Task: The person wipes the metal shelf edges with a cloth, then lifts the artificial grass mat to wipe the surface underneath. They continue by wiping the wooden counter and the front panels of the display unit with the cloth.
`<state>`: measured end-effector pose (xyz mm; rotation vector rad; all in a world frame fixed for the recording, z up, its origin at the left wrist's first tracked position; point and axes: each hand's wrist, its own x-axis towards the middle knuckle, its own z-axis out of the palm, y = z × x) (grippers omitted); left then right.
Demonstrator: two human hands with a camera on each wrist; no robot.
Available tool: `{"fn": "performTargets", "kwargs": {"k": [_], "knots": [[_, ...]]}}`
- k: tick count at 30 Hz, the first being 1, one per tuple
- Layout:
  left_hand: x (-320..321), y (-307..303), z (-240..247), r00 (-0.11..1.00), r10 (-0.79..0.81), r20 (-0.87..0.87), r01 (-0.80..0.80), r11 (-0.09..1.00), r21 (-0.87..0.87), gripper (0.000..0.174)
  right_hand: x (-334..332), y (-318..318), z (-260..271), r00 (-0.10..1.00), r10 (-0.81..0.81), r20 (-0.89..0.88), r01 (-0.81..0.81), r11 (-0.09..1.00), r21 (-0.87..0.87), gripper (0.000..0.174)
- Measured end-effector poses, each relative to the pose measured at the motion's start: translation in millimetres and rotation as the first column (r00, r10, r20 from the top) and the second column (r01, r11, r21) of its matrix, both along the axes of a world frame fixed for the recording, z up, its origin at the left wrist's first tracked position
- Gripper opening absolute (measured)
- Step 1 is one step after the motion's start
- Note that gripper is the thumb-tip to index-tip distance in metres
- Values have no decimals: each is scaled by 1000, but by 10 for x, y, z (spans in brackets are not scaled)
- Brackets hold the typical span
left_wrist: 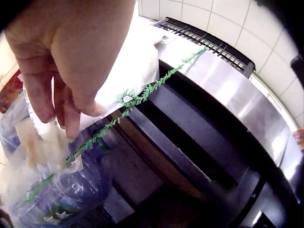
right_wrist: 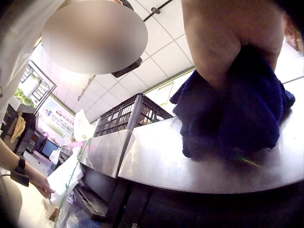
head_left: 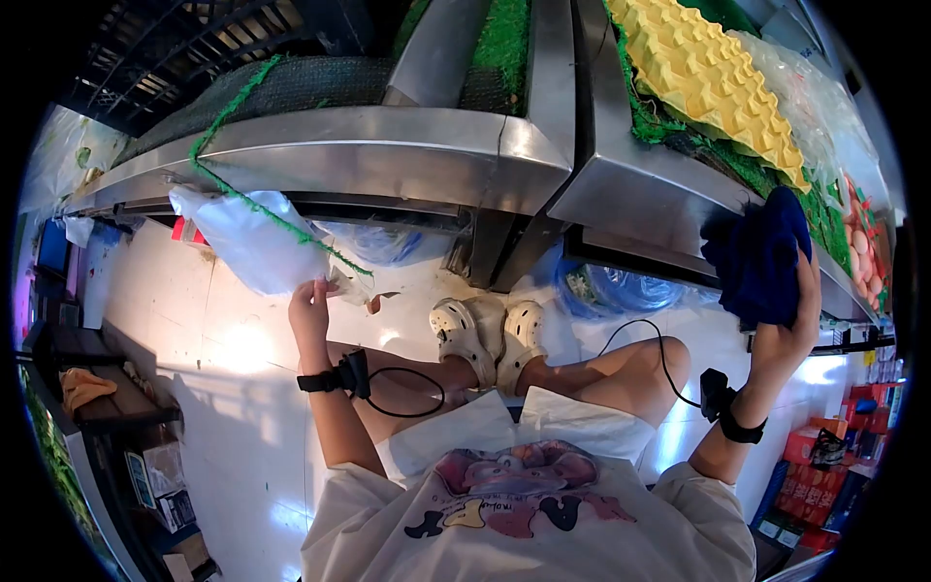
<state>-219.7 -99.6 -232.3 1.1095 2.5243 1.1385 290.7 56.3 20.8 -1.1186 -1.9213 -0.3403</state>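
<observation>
My right hand [head_left: 805,301] grips a bunched dark blue cloth [head_left: 761,257] at the steel counter's front edge. In the right wrist view the cloth [right_wrist: 228,111] lies against the counter top, hiding most of my fingers. My left hand [head_left: 309,310] hangs low before the counter, fingers pointing down and thumb apart from them. Right below its fingertips, in the left wrist view, is a blurred pale scrap [left_wrist: 45,147]. Close beside this hand are a white plastic sheet or bag [head_left: 257,238] and a fuzzy green strand [head_left: 228,184] dangling over the counter edge.
The steel counter [head_left: 388,145] carries a black crate [head_left: 184,58], a yellow egg tray [head_left: 708,78] and a net of eggs [head_left: 863,252]. Blue plastic bags [head_left: 626,289] lie under it. Red boxes [head_left: 815,485] stand at right, a dark shelf [head_left: 107,388] at left.
</observation>
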Motion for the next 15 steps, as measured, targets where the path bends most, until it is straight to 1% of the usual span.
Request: {"fn": "performTargets", "kwargs": {"k": [3, 6, 9, 12, 15], "knots": [[46, 6, 39, 1000, -15, -6, 15, 1000, -20, 14, -3, -8, 9, 1000, -16, 5, 16, 1000, -11, 51], [-13, -5, -88, 990, -66, -126, 78, 993, 91, 16, -9, -23, 18, 999, -31, 17, 32, 999, -17, 51], [31, 6, -76, 999, -24, -29, 28, 987, 158, 27, -1, -26, 11, 999, -32, 3, 32, 999, -34, 51], [49, 29, -14, 997, -25, -71, 32, 995, 98, 27, 9, -17, 4, 1000, -22, -8, 21, 999, -40, 51], [16, 22, -12, 982, -109, -154, 119, 991, 58, 23, 17, -8, 9, 1000, -2, -10, 2, 999, -36, 51]]}}
